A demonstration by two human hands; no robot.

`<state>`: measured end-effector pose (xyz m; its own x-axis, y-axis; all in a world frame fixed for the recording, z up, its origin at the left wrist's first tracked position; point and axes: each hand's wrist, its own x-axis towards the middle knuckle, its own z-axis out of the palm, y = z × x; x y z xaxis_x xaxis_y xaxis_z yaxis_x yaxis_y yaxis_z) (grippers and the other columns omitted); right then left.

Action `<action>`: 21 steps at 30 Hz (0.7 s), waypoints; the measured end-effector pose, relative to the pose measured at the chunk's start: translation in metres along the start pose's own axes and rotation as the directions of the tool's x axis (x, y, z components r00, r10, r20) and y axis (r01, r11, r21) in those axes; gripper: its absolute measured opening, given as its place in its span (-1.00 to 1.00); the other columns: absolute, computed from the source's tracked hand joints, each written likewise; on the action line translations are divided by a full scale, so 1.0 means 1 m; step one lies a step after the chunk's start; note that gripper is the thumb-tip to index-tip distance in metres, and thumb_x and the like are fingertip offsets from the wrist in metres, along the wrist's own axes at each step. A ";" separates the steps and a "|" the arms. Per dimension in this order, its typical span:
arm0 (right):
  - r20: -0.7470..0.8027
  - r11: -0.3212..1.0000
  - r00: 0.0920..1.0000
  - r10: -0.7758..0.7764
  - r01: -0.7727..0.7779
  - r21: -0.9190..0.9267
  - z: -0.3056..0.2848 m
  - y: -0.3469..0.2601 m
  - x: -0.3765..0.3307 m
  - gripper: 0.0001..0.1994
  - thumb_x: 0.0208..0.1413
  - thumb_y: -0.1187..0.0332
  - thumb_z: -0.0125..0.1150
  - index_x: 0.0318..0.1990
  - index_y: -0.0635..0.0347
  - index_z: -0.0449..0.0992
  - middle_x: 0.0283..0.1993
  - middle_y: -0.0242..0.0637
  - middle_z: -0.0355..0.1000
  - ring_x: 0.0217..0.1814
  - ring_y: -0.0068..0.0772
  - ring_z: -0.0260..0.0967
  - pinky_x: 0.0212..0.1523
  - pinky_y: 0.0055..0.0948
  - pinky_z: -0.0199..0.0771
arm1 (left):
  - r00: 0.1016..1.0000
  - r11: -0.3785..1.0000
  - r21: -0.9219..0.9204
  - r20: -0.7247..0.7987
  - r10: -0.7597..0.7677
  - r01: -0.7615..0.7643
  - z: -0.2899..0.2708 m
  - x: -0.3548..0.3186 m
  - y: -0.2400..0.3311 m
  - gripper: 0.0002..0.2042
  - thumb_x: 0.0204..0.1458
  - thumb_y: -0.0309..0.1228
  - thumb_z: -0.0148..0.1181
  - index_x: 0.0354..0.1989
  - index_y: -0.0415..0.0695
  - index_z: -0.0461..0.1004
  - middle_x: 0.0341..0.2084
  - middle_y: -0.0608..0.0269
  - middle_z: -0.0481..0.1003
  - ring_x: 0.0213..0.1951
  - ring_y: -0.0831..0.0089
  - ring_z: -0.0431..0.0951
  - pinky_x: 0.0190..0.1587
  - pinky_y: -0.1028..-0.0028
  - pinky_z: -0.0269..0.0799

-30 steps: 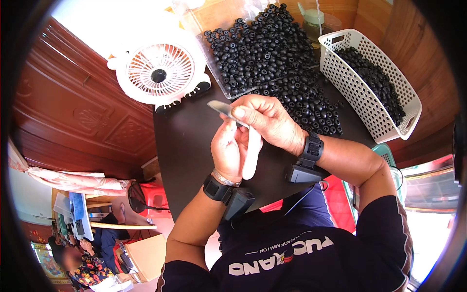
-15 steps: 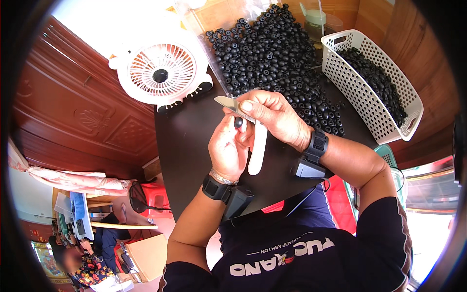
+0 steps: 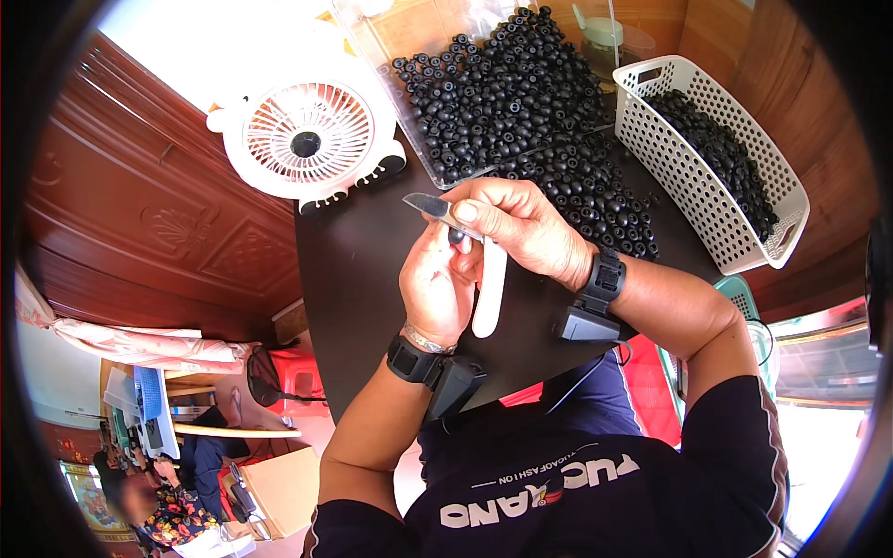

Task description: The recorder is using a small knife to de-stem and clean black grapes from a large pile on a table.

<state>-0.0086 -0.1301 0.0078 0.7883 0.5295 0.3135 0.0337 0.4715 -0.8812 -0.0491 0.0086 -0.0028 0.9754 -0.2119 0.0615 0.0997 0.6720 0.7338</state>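
Note:
In my right hand (image 3: pixel 530 228) is a knife (image 3: pixel 489 290) with a white handle, gripped with the thumb pressed on the blade near its base. The blade points left, at an angle to the handle, which hangs down toward me. My left hand (image 3: pixel 435 284) is palm up just below and pinches a small round black part (image 3: pixel 455 236) at its fingertips. The blade lies across the top of this part, partly covering it; whether it cuts in, I cannot tell. Beyond both hands, a heap of similar black parts (image 3: pixel 507 107) spills from a clear tray onto the dark table (image 3: pixel 358 288).
A white fan (image 3: pixel 307 139) stands at the table's far left. On the right, a white perforated basket (image 3: pixel 684 172) holds more small black pieces. Behind the heap is a lidded jar (image 3: pixel 603 37). Another person (image 3: pixel 172 507) sits at the lower left, near a red stool (image 3: pixel 302 379).
The knife blade has shifted slightly left and down, tilting so its face looks darker, and now covers more of the black part. My right hand moved a little with it; my left stayed nearly still.

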 end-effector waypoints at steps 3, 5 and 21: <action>-0.035 0.997 0.997 -0.069 0.069 -0.022 0.001 0.005 0.001 -0.77 0.22 0.30 0.06 -0.20 0.32 0.48 -0.45 -0.38 0.44 -0.48 -0.64 0.41 -0.42 -0.61 0.51 | 1.000 1.000 -0.010 -0.004 -0.013 0.013 -0.001 0.001 -0.001 -0.77 0.13 -0.22 -0.09 -0.48 -0.08 0.25 -0.60 0.47 0.21 -0.53 0.65 0.19 -0.46 0.62 0.10; -0.028 0.998 0.998 -0.058 0.058 -0.009 0.000 0.005 0.001 -0.77 0.22 0.30 0.06 -0.21 0.32 0.49 -0.45 -0.39 0.44 -0.47 -0.64 0.41 -0.42 -0.61 0.51 | 1.000 1.000 -0.013 -0.005 -0.010 0.010 0.000 0.001 -0.001 -0.77 0.13 -0.22 -0.10 -0.49 -0.07 0.24 -0.60 0.47 0.21 -0.54 0.65 0.19 -0.47 0.62 0.09; -0.013 0.987 0.996 -0.089 0.087 -0.136 -0.002 0.009 0.003 -0.80 0.20 0.33 0.08 -0.41 0.23 0.49 -0.16 -0.26 0.46 -0.19 -0.58 0.38 -0.11 -0.50 0.39 | 0.997 1.000 0.002 -0.067 -0.030 0.030 -0.013 0.002 -0.012 -0.71 0.17 -0.15 -0.15 -0.48 -0.08 0.25 -0.62 0.39 0.28 -0.58 0.53 0.32 -0.49 0.53 0.23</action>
<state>-0.0052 -0.1258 0.0006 0.7903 0.4758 0.3860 0.1853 0.4150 -0.8908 -0.0455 0.0092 -0.0203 0.9830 -0.1838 -0.0058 0.1285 0.6641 0.7366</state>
